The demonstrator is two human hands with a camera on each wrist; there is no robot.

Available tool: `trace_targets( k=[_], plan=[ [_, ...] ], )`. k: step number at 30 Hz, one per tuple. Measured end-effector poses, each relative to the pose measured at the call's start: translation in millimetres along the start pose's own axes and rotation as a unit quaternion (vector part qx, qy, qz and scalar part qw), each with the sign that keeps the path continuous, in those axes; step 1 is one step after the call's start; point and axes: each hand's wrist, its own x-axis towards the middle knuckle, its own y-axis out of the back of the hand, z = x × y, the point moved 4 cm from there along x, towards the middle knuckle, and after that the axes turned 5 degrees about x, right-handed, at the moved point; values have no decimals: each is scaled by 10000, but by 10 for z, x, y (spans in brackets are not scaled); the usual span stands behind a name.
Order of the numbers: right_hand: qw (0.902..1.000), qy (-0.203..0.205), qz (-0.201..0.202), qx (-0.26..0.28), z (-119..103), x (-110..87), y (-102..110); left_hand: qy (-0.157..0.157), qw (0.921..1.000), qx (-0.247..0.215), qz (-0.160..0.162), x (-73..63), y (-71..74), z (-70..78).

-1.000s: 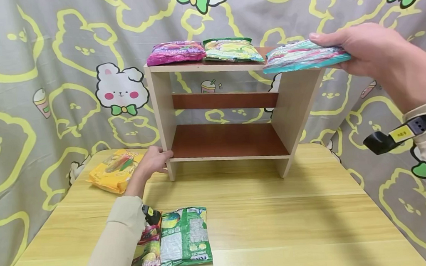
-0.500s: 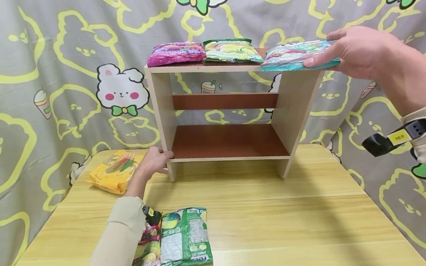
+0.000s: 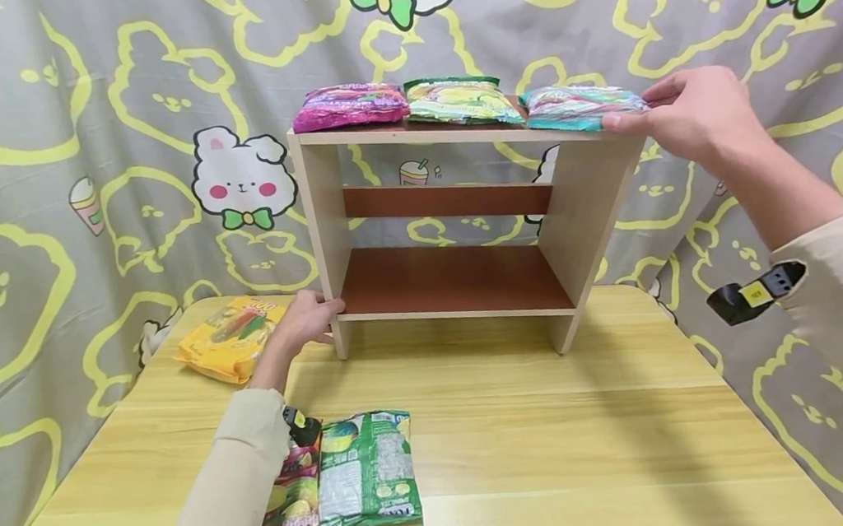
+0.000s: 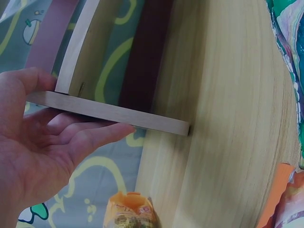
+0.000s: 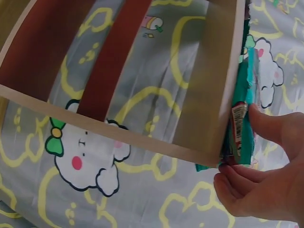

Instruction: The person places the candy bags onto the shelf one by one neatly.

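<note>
My left hand (image 3: 305,317) grips the left side panel of a small wooden shelf (image 3: 588,208). In the left wrist view its thumb lies on one side of that panel (image 4: 118,111) and the fingers on the other. At the right end of the shelf top, my right hand (image 3: 707,112) pinches the end of a teal snack bag (image 3: 580,108). The right wrist view has this teal bag (image 5: 244,118) lying flat along the top board, between thumb and fingers. Beside it on the top are a green-yellow bag (image 3: 461,100) and a purple bag (image 3: 350,106).
A yellow snack bag (image 3: 230,340) lies on the wooden table (image 3: 540,452) left of the shelf. Nearer the front, a green bag (image 3: 367,469) lies by a dark red fruit-print bag (image 3: 292,504), partly hidden by the left forearm. A patterned grey curtain (image 3: 163,192) hangs behind.
My right hand has moved left and back with the teal bag, bringing it from overhanging the front edge onto the shelf top. The left hand has stayed on the side panel.
</note>
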Motion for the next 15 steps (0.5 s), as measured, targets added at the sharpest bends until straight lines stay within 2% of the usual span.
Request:
trace_targets(
  k=[9, 12, 15],
  plan=[
    [9979, 51, -72, 641, 141, 80, -140, 14, 10000, 19, 22, 24, 5, -22],
    [9981, 98, -33, 610, 146, 87, -174, 26, 10000, 11, 15, 24, 5, -30],
    [9992, 232, 85, 308, 113, 64, -189, 47, 10000, -5, 17, 26, 5, -40]
  ],
)
